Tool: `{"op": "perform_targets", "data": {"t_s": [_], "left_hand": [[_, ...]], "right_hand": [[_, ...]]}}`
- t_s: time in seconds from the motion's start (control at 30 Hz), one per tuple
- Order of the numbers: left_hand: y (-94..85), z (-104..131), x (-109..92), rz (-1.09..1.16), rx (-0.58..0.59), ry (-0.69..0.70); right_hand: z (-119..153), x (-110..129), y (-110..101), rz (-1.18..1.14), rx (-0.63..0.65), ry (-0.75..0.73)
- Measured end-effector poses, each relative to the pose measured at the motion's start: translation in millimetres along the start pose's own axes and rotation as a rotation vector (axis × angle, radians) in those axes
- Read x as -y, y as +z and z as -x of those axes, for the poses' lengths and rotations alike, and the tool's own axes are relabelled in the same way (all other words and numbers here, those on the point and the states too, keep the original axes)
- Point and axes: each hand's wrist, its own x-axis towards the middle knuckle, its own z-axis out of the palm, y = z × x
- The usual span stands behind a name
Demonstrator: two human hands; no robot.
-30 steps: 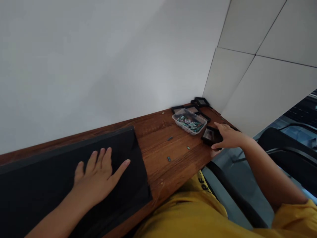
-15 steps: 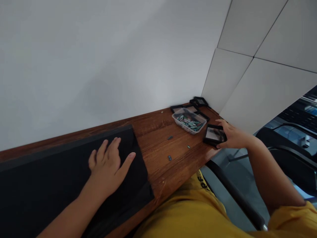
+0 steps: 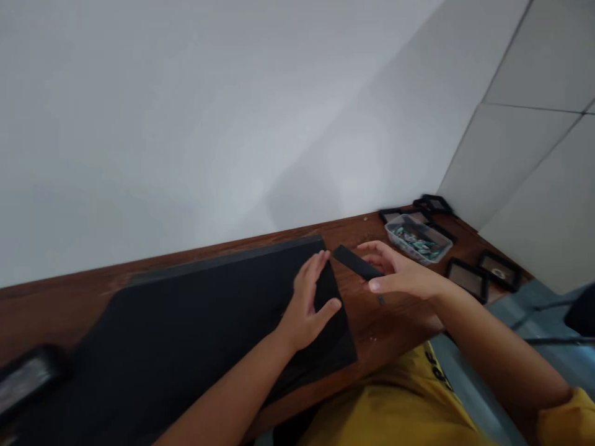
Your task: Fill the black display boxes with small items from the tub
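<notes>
My right hand (image 3: 402,272) grips a black frame (image 3: 357,262), tilted so that mostly its dark edge shows, over the bare wood right of the black mat. My left hand (image 3: 307,303) is spread above the right part of the black mat (image 3: 199,328), fingertips near the frame's left end, with nothing in it. Beyond my right hand stands a clear plastic box (image 3: 418,238) of small greenish pieces. Two black frames lie side by side near the right end of the table, one of them a frame with a pale centre (image 3: 467,279).
Several more black frames (image 3: 434,203) lie by the wall at the table's right corner. Another frame (image 3: 25,381), blurred, is at the far left on the mat. A white wall (image 3: 232,124) rises behind the wooden table (image 3: 390,328).
The view has swung left. My right hand has lifted a black frame and brought it left toward my left hand. Two frames now show at the right end, and one at the far left.
</notes>
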Motion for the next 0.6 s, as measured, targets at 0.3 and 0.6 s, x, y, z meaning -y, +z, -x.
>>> {"op": "perform_targets", "data": {"t_s": [0.3, 0.6], "left_hand": [[-5.0, -16.2, -0.9, 0.748, -0.136, -0.254], [-8.0, -15.5, 0.6, 0.887, -0.225, -0.405]], "right_hand": [[-70.8, -19.6, 31.0, 0.176, 0.043, -0.060], [-77.9, -43.5, 21.5, 0.154, -0.003, -0.134]]}}
